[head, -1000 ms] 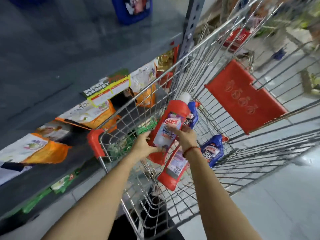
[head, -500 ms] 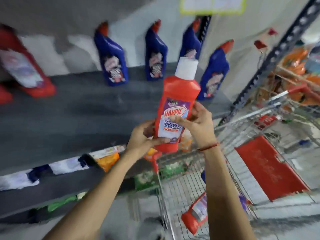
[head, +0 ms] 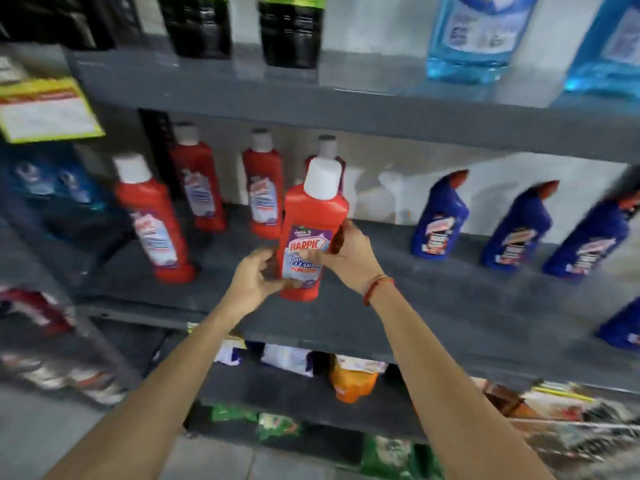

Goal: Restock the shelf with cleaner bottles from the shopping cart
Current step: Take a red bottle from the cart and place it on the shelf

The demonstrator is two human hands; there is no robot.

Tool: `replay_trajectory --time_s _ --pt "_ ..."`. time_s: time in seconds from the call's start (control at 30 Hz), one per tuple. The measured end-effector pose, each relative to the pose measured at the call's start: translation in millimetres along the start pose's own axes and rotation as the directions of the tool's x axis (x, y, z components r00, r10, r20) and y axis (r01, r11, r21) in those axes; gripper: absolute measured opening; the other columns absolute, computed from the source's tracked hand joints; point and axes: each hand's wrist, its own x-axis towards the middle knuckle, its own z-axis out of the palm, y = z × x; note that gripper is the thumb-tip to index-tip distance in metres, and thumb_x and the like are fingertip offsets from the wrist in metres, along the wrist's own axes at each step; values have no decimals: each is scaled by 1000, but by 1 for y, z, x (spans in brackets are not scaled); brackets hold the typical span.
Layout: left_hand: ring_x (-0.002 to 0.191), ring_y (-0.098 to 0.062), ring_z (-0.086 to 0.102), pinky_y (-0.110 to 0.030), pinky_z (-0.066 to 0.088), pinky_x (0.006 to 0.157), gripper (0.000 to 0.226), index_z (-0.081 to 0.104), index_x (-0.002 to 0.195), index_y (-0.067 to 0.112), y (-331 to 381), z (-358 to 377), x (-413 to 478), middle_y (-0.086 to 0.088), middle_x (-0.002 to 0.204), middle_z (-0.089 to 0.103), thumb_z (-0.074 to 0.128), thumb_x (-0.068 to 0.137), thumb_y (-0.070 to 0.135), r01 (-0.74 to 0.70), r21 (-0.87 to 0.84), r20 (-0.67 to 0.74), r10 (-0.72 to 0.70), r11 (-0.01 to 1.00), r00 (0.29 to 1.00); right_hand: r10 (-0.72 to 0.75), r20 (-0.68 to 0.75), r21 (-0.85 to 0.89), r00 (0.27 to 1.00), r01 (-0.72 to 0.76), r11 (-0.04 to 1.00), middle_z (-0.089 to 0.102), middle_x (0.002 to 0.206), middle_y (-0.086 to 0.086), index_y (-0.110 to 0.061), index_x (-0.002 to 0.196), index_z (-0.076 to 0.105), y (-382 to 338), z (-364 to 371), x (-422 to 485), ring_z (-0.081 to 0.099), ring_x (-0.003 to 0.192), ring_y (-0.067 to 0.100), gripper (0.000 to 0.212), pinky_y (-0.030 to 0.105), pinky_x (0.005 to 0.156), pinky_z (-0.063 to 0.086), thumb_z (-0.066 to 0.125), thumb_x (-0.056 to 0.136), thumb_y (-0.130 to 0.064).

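Observation:
I hold a red cleaner bottle (head: 313, 220) with a white cap upright over the grey middle shelf (head: 398, 306). My left hand (head: 258, 277) grips its lower left side and my right hand (head: 349, 252) grips its right side. Its base is at the shelf's front part; I cannot tell whether it touches the board. Several matching red bottles (head: 154, 220) stand on the same shelf to the left and behind. A sliver of the shopping cart (head: 571, 420) shows at the lower right.
Blue angled-neck cleaner bottles (head: 440, 216) stand on the right of the same shelf. Black and light blue bottles (head: 478, 36) sit on the shelf above. A yellow-edged price tag (head: 45, 112) hangs at the left. Orange and green packets (head: 353, 379) fill the lower shelves.
Both hands have lifted the red bottle out of the cart and carried it up to the middle shelf. My view has swung from the cart up to the shelf front.

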Motion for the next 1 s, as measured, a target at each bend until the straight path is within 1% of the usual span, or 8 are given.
replay_trajectory --time_s 0.17,0.3,0.47,0.57,0.67,0.77,0.9,1.0 --pt "78 1 67 -15 55 72 48 61 88 23 -33 -63 15 -6 97 65 86 49 7 71 12 -28 -71 997 997 16 155 -74 988 -4 997 62 125 14 -5 125 46 -3 60 41 61 113 26 58 38 97 51 76 76 -12" --pt "93 -25 66 -18 57 73 57 58 106 -6 -61 -81 25 -16 103 66 82 55 -5 124 11 -43 -124 992 991 67 197 -78 978 -53 996 59 130 16 -5 128 42 5 86 55 57 118 29 61 48 103 46 75 77 -15" --pt "82 1 68 -13 56 70 47 60 102 10 -80 -84 22 2 96 69 81 61 0 151 -27 -104 -153 988 983 58 242 -158 968 -20 987 57 133 12 -10 133 38 5 101 67 52 124 29 67 49 106 43 74 79 -21" --pt "90 -10 66 -19 54 75 48 60 109 7 -77 -74 14 -3 101 69 80 66 5 200 -57 -161 -207 978 965 60 197 -139 979 -33 990 58 132 13 -8 132 40 7 100 60 55 121 28 63 44 104 45 73 80 -20" --pt "90 -17 63 -29 51 79 42 61 109 9 -72 -51 -9 -7 101 67 78 71 14 135 -16 -422 -129 991 897 73 90 -85 993 -65 994 61 124 14 -5 126 46 14 86 40 59 110 22 55 36 97 50 73 80 -19" --pt "85 -16 58 -24 48 77 31 59 108 11 -62 -4 -45 -10 100 60 69 82 21 -14 17 -636 22 1000 771 79 -92 -96 993 -87 992 65 116 9 -8 123 54 29 51 13 59 99 13 50 6 80 48 74 80 -21" --pt "75 -4 61 -11 48 69 19 62 102 11 -51 72 -68 -5 89 66 65 84 15 -31 -21 -281 24 999 959 133 -263 -107 956 -165 980 69 103 6 -7 110 63 57 -19 -39 62 86 9 33 -6 66 44 73 80 -17" --pt "71 1 62 -13 47 66 16 62 89 25 -38 140 -69 1 81 68 68 82 11 11 18 13 -11 1000 1000 187 -425 -127 886 -262 957 69 93 2 -6 101 67 86 -83 -98 61 75 1 23 -6 64 41 73 80 -15"
